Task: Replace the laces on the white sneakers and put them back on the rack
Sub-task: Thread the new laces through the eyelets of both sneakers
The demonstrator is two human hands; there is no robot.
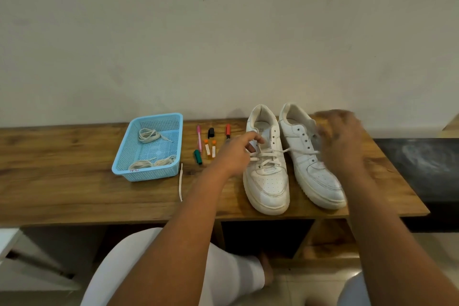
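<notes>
— What is being shown on the wooden bench (74, 196)?

— A pair of white sneakers is being displayed side by side at its right end, toes pointing toward the camera. The left sneaker (267, 164) is being shown partly laced, with a white lace (265, 155) crossed through its lower eyelets. The right sneaker (310, 156) is being seen with its eyelets bare.

— And the hands?

— The left hand (238, 153) is being held at the left sneaker's tongue, with the lace being pinched between thumb and fingers. One end of that lace is being stretched across the right sneaker toward the right hand (342, 139). That hand is being raised above the right sneaker and is blurred; whether the lace end is being gripped cannot be told.

— What else is being pictured?

— A blue basket (121, 164) is being seen at the left of the sneakers, with several coiled laces (149, 134) lying in it. A loose lace (180, 182) is being shown stretched out on the bench just beside the basket. Between basket and sneakers, a pink pen (199, 138), a green marker (198, 157), a red marker (228, 130), a black cap (211, 132) and two small orange-capped vials (210, 149) are being laid out. The scene is being backed by a plain wall (223, 32), and white-clad knees are being glimpsed below the bench edge.
</notes>
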